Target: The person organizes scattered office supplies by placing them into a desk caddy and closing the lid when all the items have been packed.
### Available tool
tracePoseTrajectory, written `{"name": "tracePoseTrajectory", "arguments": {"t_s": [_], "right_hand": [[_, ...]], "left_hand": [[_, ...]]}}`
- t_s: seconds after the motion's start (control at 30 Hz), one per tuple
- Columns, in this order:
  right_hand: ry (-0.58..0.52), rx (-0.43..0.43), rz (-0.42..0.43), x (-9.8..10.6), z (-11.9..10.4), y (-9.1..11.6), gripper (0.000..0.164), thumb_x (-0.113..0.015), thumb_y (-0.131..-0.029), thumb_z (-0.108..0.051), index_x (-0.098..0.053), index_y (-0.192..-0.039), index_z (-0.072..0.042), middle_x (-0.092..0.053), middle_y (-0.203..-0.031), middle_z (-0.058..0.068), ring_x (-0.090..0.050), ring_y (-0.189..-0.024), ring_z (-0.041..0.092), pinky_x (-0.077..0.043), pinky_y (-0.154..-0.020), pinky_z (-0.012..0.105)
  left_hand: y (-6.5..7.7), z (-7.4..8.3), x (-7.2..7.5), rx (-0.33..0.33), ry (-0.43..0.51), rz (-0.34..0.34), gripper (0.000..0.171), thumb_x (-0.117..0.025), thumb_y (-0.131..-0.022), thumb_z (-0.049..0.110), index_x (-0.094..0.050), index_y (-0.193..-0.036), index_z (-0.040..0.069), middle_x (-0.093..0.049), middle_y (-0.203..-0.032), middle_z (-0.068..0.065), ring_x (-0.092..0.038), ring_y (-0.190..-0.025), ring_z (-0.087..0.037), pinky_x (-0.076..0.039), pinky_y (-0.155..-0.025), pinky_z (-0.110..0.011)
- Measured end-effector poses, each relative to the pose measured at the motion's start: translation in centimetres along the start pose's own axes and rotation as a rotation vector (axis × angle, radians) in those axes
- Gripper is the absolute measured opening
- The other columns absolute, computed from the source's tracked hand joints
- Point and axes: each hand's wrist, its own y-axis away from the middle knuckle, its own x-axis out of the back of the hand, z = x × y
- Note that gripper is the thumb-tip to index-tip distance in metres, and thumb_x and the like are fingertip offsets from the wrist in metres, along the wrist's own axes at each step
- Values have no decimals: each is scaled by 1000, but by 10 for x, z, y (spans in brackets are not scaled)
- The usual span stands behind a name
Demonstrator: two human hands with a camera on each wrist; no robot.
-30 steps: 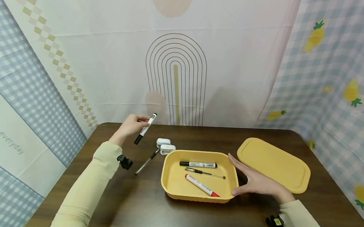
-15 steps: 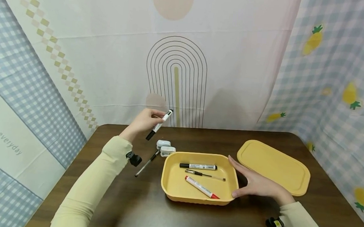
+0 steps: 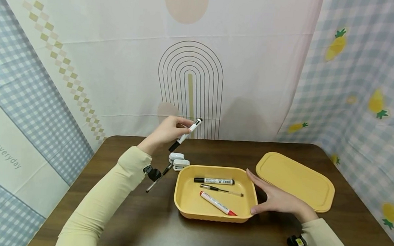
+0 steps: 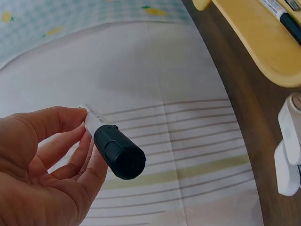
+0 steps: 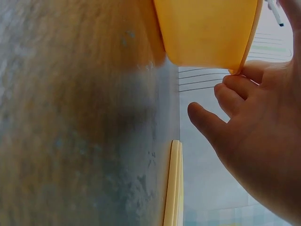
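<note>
My left hand (image 3: 167, 130) pinches a white marker (image 3: 183, 138) with a black cap, raised and tilted above the table's back left. In the left wrist view the cap of this marker (image 4: 120, 153) points towards the camera. Across the right end of a yellow box (image 3: 215, 216) spreads my right hand (image 3: 277, 195), thumb at the near corner and index finger at the far one. Inside the box lie a black-capped marker (image 3: 218, 181), a black gel pen (image 3: 215, 188) and a red-capped marker (image 3: 215, 203). In the right wrist view, a fingertip touches the rim while the other fingers extend loosely.
Two small white staplers (image 3: 181, 164) stand by the box's back left corner. A second gel pen (image 3: 159, 181) lies left of the box, partly behind the left wrist camera. The yellow lid (image 3: 296, 181) lies flat at right. A patterned cloth (image 3: 128, 77) hangs behind the table.
My left hand has moved right with the marker, from over the table's left side to above the staplers. My right hand and the box have stayed put.
</note>
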Motion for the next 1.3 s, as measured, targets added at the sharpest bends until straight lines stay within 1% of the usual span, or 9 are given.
{"name": "tracePoseTrajectory", "arguments": {"t_s": [0.2,0.33,0.43,0.63,0.73,0.87,0.97,1.07,1.3], "right_hand": [[-14,6,-3,2,0,-1,118,-87,-79,-33,-6,-163,-28,-9,-168,11,-15,-149,36,-26,-110,67],[-2,12,-7,0,0,-1,117,-87,-79,-36,-5,-163,-29,-9,-168,11,-16,-149,36,-27,-109,66],[-5,10,-9,-1,0,0,117,-87,-79,-37,-6,-163,-29,-9,-168,11,-16,-149,37,-27,-109,66],[-22,4,-12,0,0,1,116,-87,-80,-35,-7,-163,-28,-9,-167,11,-15,-149,36,-27,-110,66],[-18,6,-10,1,0,1,117,-87,-80,-34,-6,-163,-28,-9,-168,11,-15,-149,37,-26,-110,66],[-2,1,-8,1,0,3,117,-87,-79,-35,-6,-164,-28,-10,-167,10,-16,-149,37,-27,-110,66],[7,-5,-13,2,0,4,117,-87,-79,-35,-6,-163,-28,-10,-167,10,-17,-149,37,-28,-109,66],[11,-3,-14,2,-1,3,118,-87,-79,-35,-5,-163,-28,-10,-168,10,-17,-149,37,-28,-109,66],[18,-3,-10,2,-2,0,117,-87,-79,-36,-6,-164,-27,-11,-167,10,-17,-149,33,-27,-111,62]], "left_hand": [[-4,7,-9,-42,-9,-19,34,-66,-96,10,-68,-130,5,-71,-115,-12,-65,-99,-23,-53,-76,-31],[-4,10,-17,-41,22,-46,34,-66,-97,9,-68,-130,4,-71,-116,-12,-66,-102,-23,-54,-79,-33],[-4,12,-25,-43,28,-65,34,-66,-97,10,-68,-130,5,-71,-114,-10,-66,-100,-22,-54,-79,-33],[-11,8,-43,-61,-16,-107,34,-67,-95,12,-69,-129,6,-73,-111,-8,-67,-97,-18,-54,-79,-32],[-12,9,-51,-70,-33,-121,33,-67,-95,12,-70,-128,8,-73,-109,-6,-67,-94,-17,-54,-77,-31],[-9,13,-62,-90,-39,-161,33,-67,-96,13,-70,-128,10,-72,-107,-4,-66,-92,-15,-54,-76,-30],[-6,15,-71,-91,-33,-196,33,-67,-96,14,-70,-129,10,-72,-106,-3,-66,-92,-14,-54,-76,-29],[-4,16,-80,-87,-40,-221,32,-67,-97,14,-70,-129,11,-73,-108,-2,-67,-93,-12,-54,-77,-28],[1,21,-94,-94,-63,-292,31,-66,-98,15,-70,-128,11,-74,-113,-2,-68,-89,-9,-56,-73,-27]]}}
